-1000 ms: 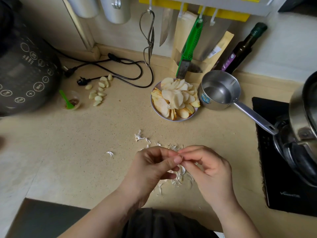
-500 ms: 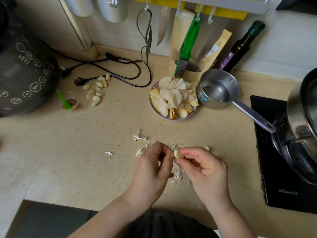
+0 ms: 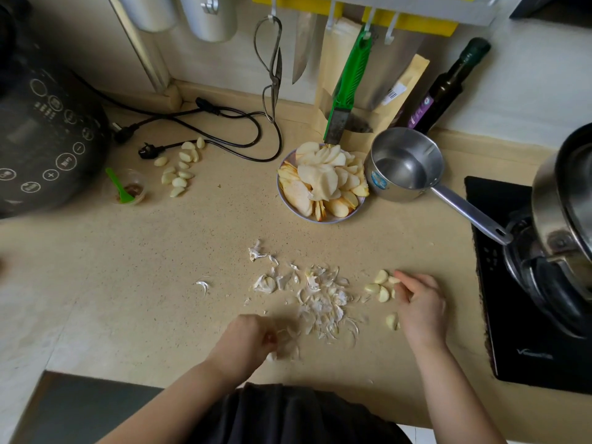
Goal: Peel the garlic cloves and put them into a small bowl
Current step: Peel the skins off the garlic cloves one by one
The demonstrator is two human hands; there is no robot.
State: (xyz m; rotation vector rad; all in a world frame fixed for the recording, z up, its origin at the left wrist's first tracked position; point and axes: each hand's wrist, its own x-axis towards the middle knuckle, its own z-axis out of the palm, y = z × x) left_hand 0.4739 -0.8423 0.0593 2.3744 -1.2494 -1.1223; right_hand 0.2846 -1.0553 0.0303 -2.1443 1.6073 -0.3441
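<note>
While the beige tabletop (image 3: 134,283) carried everything, the largest thing on it was the dark cooker (image 3: 41,139) at the far left, with the black hob (image 3: 525,315) and its pot (image 3: 563,219) opposite. Between them stood a steel saucepan (image 3: 405,163) and a plate of sliced fruit (image 3: 323,184), pushed back, probably to leave working room in front. That front area held a loose heap of papery skins (image 3: 320,302), likely dropped where the peeling was done. Well away at the far left lay a cluster of peeled cloves (image 3: 181,168) beside a small clear cup (image 3: 128,187) with a green spoon; no cloves sat in any bowl that I could see. The right hand (image 3: 419,302) reached down over a second, smaller group of cloves (image 3: 381,286), fingers bent and touching them, seemingly setting one down or choosing another; whether it pinched one could not be told. The left hand (image 3: 250,338) was curled at the near edge of the skins, blurred, apparently pinching a scrap of peel.
</note>
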